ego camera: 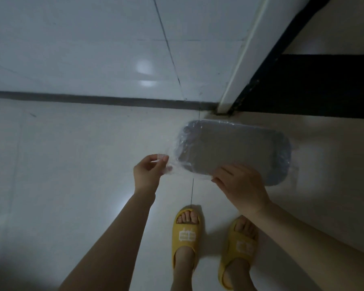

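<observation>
A grey rounded-rectangular tray-like object [235, 148] wrapped in a clear plastic bag [284, 162] is held above the floor at centre right. My right hand [240, 185] grips its near long edge, fingers curled over the top. My left hand [149, 173] pinches the loose open end of the plastic bag, just left of the grey object's short end. The bag covers the whole object, and its right end hangs crumpled.
I stand on a pale tiled floor [72, 164] in yellow slippers [187, 234], facing a glossy white tiled wall [82, 49] with a dark baseboard strip [93, 98]. A white door frame [242, 61] and a black opening [313, 85] lie at the upper right.
</observation>
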The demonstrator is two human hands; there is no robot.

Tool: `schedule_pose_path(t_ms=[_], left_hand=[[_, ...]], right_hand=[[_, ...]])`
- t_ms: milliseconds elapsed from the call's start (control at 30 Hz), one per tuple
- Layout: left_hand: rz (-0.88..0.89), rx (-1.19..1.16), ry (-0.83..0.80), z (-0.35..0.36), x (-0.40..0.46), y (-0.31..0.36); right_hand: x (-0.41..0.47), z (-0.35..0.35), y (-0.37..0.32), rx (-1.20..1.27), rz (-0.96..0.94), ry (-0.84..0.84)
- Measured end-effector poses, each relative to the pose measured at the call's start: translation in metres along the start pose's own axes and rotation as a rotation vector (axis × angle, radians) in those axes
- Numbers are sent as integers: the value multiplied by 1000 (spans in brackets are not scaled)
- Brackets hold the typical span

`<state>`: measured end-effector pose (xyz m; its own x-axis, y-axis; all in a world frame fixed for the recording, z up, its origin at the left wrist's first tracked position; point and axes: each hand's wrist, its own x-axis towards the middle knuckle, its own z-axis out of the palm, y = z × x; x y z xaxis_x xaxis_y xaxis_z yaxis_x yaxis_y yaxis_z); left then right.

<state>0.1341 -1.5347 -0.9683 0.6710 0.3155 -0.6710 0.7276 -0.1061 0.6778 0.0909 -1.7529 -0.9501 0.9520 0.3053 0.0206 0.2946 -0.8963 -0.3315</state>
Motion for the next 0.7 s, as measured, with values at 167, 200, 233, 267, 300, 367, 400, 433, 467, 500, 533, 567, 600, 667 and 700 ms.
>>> schedule_pose_path(t_ms=[167,200,233,267,300,367,400,433,467,500,533,567,600,667,700], left_hand=[[-92,115,5,-1,24,-16],[-87,123,5,2,27,-19],[-80,128,12,6,30,-21],[-74,131,25,10,33,-24],[-71,133,40,15,36,-26],[-66,132,79,23,41,-31],[-63,142,97,27,43,-34],[-66,159,110,29,43,-36],[-77,174,114,31,43,-37],[-99,179,107,32,42,-39],[-126,173,93,31,40,-39],[-150,155,79,29,38,-37],[-161,125,70,25,34,-33],[-105,50,62,12,27,-17],[-4,74,31,5,22,-6]], right_hand=[[-7,9,9,-44,-40,34],[-7,10,9,-72,-47,44],[-7,12,10,-94,-58,63],[-7,13,10,-112,-72,84],[-7,14,11,-128,-83,101],[-8,17,14,-146,-81,117],[-9,18,15,-152,-63,121],[-11,19,16,-156,-35,119],[-12,19,16,-154,-3,109],[-12,19,14,-142,28,90],[-12,17,12,-123,56,59],[-12,13,11,-88,85,14],[-10,7,10,-29,117,-40],[-3,-13,17,128,204,-112],[1,-26,24,182,257,-123]])
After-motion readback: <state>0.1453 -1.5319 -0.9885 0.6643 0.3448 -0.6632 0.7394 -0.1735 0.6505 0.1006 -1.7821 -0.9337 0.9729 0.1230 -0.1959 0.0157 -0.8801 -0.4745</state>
